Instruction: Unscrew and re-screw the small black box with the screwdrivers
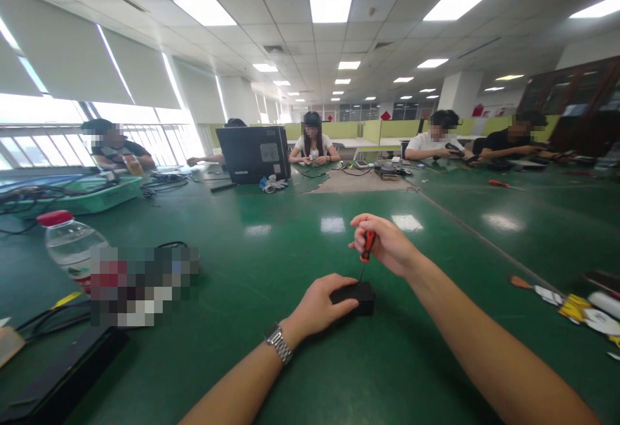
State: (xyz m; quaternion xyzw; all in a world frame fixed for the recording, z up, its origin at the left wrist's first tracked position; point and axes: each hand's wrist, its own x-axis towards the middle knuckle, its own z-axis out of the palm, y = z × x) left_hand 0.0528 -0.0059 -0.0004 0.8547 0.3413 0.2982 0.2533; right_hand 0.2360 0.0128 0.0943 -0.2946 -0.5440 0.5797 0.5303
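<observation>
A broad green table (pixel 271 263) fills the lower view, running away toward 12 o'clock, where several seated people work along its far edge. A dark laptop (pixel 253 154) stands open at about 11 o'clock, its back to the camera, and a green plastic basket (pixel 104 196) sits at 10 o'clock with dark cables beside it. A clear water bottle (pixel 70 244) with a red cap stands at 9 o'clock, near the table's left side. Close to centre, slightly toward 5 o'clock, a small black box (pixel 356 296) rests flat on the table. The left hand (pixel 322 302), a metal watch on its wrist, lies on the box's left end with fingers together pressing on it. The right hand (pixel 387 244) hovers just above, fingers clamped around the orange handle of a small screwdriver (pixel 366 250), held upright with its tip on the box's top.
</observation>
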